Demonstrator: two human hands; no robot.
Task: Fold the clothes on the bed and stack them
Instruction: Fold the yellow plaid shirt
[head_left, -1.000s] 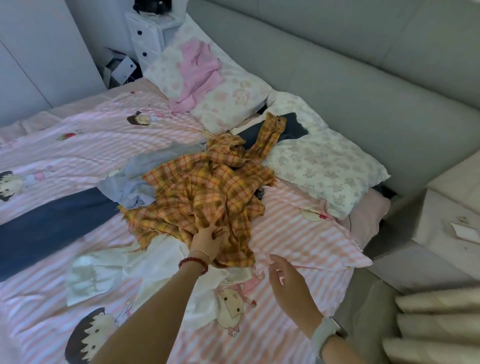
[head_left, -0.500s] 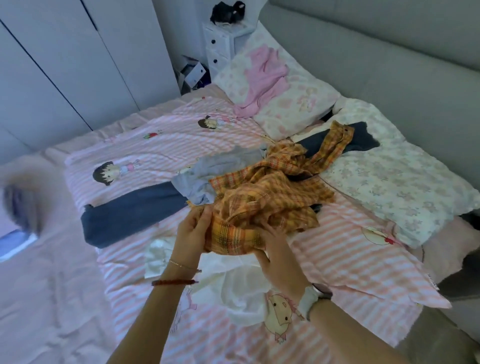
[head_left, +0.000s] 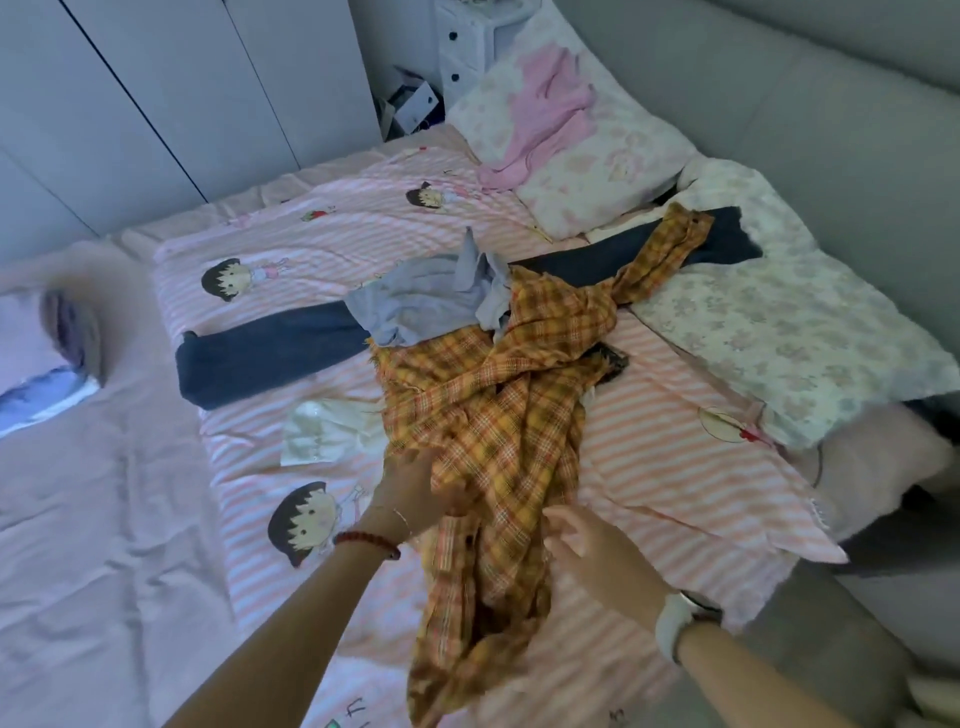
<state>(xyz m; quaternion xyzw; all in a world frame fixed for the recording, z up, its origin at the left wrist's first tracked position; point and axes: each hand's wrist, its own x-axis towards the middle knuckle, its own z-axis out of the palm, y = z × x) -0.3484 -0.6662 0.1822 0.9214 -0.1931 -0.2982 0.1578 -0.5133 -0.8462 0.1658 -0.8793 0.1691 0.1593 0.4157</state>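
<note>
An orange plaid shirt (head_left: 498, 415) stretches from the pillows toward me over the pink striped bedcover (head_left: 675, 467), its near end hanging low in front. My left hand (head_left: 415, 493) grips the plaid cloth at its left edge. My right hand (head_left: 587, 545) sits against the shirt's right side, blurred, so its hold is unclear. A grey-blue garment (head_left: 421, 301) lies crumpled behind the shirt on dark navy trousers (head_left: 270, 353). A white garment (head_left: 322, 431) peeks out to the left. A pink top (head_left: 545, 119) lies on the far pillow.
Two floral pillows (head_left: 779, 332) line the grey headboard (head_left: 831, 130) on the right. White wardrobe doors (head_left: 156, 104) and a small white drawer unit (head_left: 467, 41) stand behind the bed. Plain pale sheet (head_left: 78, 519) covers the left side.
The plaid shirt has been pulled out of the pile toward me and now hangs stretched out. Both hands moved nearer to me with it, uncovering the grey-blue garment.
</note>
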